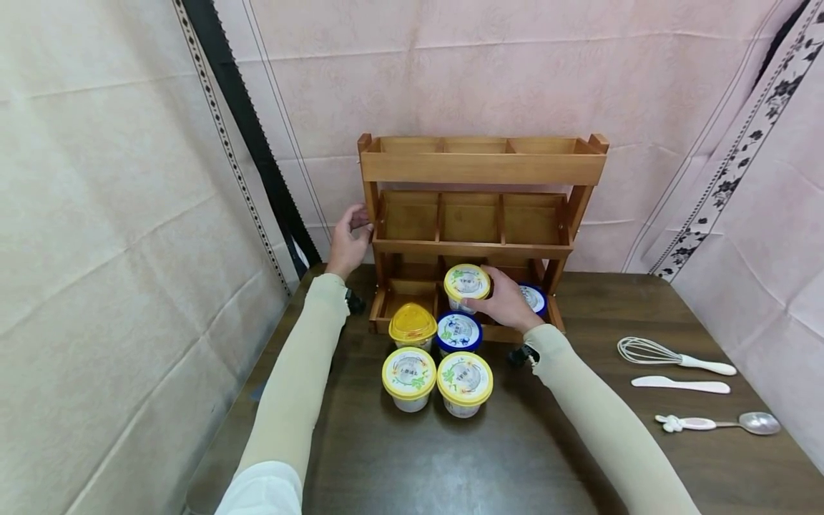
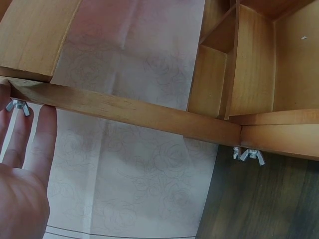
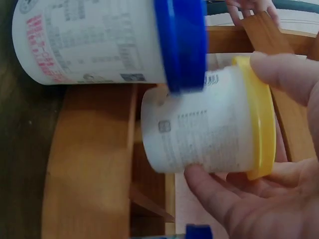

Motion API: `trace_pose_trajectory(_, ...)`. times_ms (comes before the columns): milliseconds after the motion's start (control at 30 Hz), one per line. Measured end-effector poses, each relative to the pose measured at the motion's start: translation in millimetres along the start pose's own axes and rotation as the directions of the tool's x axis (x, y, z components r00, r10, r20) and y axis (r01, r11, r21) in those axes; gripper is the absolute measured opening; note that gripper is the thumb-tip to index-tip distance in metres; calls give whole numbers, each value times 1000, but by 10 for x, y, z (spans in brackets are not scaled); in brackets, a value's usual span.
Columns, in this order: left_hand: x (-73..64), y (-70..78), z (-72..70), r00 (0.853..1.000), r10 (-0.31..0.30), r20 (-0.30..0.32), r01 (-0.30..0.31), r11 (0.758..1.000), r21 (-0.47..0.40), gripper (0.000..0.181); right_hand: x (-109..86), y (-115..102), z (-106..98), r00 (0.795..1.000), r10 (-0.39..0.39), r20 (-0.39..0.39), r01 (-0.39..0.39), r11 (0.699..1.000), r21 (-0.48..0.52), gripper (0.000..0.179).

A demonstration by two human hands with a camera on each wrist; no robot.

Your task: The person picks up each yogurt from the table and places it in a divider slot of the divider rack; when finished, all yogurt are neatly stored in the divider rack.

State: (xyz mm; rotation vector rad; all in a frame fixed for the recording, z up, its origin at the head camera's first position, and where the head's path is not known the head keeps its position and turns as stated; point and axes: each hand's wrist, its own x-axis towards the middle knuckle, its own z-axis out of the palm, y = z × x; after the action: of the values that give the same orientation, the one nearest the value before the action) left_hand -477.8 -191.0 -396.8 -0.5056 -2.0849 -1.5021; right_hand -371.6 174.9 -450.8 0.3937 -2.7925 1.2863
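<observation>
My right hand [image 1: 505,300] grips a white tub with a yellow lid [image 1: 467,281], held over the bottom tier of a wooden three-tier rack [image 1: 483,170]. In the right wrist view, the thumb lies on the lid of this tub [image 3: 204,122] and the fingers curl under its side. My left hand [image 1: 350,239] touches the rack's left post; the left wrist view shows its fingers [image 2: 42,134] extended to the wooden post [image 2: 124,109], beside a wing nut. A blue-lidded tub [image 1: 533,299] sits in the bottom tier's right part, partly hidden by my right hand.
In front of the rack stand a blue-lidded tub [image 1: 459,331], a tub with a domed yellow lid [image 1: 412,324] and two flat yellow-lidded tubs [image 1: 408,373]. At right on the table [image 1: 566,443] lie a whisk [image 1: 676,355], a white knife [image 1: 681,385] and a spoon [image 1: 717,423].
</observation>
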Motion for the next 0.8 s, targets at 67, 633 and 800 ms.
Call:
trace_pose_trajectory(67, -4, 2, 2, 1000, -2, 1, 2, 1000, -1, 42, 12, 13, 34, 1000, 14, 4, -14, 1000, -6, 105)
trace_pose_trajectory(633, -2, 30, 3, 1000, 5, -5, -5, 1000, 3, 41, 75, 89, 217, 998, 59, 20, -59, 998, 23, 103)
trace_pose_trajectory(800, -10, 25, 1, 1000, -1, -3, 1, 1000, -4, 41, 76, 105, 255, 997, 69, 37, -68, 998, -10, 102)
